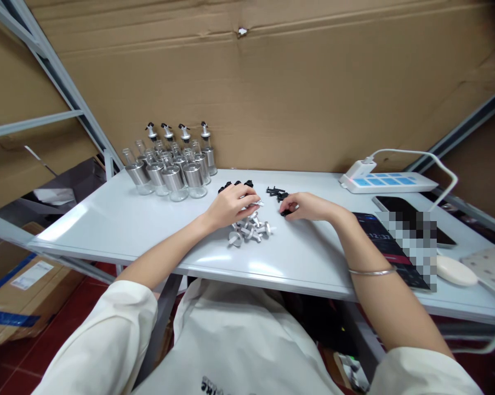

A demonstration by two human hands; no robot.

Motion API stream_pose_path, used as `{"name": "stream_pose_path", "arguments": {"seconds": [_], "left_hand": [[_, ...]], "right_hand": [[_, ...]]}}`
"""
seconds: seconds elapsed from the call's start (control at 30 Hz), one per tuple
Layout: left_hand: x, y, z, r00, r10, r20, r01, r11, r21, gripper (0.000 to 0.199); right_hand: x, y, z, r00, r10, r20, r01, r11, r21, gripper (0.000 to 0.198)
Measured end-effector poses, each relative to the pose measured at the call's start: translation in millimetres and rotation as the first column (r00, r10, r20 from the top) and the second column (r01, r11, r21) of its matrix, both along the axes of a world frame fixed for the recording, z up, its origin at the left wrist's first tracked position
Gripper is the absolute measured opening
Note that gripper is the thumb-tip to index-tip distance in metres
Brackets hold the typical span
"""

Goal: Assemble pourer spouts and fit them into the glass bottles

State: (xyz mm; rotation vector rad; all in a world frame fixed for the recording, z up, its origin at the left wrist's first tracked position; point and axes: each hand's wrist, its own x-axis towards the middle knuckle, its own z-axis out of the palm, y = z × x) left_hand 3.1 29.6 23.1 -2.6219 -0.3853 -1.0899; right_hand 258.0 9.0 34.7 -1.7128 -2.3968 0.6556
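Observation:
My left hand (234, 205) is above a small pile of silver pourer spouts (251, 229). Its fingers are closed around a silver pourer spout (260, 203), whose pale tip pokes out between them. To the right, my right hand (299, 206) is low over the table with thumb and fingers pinched on a small black part (286, 213). Just beyond those fingertips lies a loose group of thin black pieces (276, 191). Black caps (249, 184) sit behind my left hand, partly hidden by it.
Several glass bottles with metal bands (173, 181) stand at the back left, some topped with pourers. A white power strip (389, 182) with a plugged-in charger, two phones (414, 219) and a round cream-coloured object (456, 271) lie on the right. Cardboard (272, 99) closes off the back.

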Motion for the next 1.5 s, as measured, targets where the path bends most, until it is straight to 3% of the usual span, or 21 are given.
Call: {"name": "stream_pose_path", "arguments": {"seconds": [0.57, 0.8, 1.0, 1.4, 1.5], "left_hand": [[0, 0, -0.1, 0.999, 0.019, -0.038, -0.021, 0.999, -0.045, 0.020], [0, 0, -0.3, 1.000, 0.001, -0.015, -0.002, 1.000, -0.023, 0.017], [0, -1, 0.4, 1.000, 0.005, -0.010, -0.005, 1.000, -0.018, 0.017], [-1, 1, -0.9, 1.000, -0.005, -0.004, 0.005, 1.000, -0.007, 0.015], [0, 0, -0.1, 1.000, 0.005, -0.020, -0.005, 1.000, -0.030, 0.016]], "right_hand": [[-4, -2, 2, 0.999, 0.042, -0.019, -0.043, 0.999, -0.019, 0.023], [8, -6, 9, 0.998, 0.012, -0.060, -0.016, 0.997, -0.076, 0.049], [16, -4, 7, 0.998, -0.061, -0.021, 0.056, 0.983, -0.176, 0.051], [8, 0, 2, 0.998, -0.050, -0.035, 0.046, 0.993, -0.107, 0.034], [5, -1, 4, 0.991, -0.043, -0.125, 0.046, 0.999, 0.020, 0.035]]}}
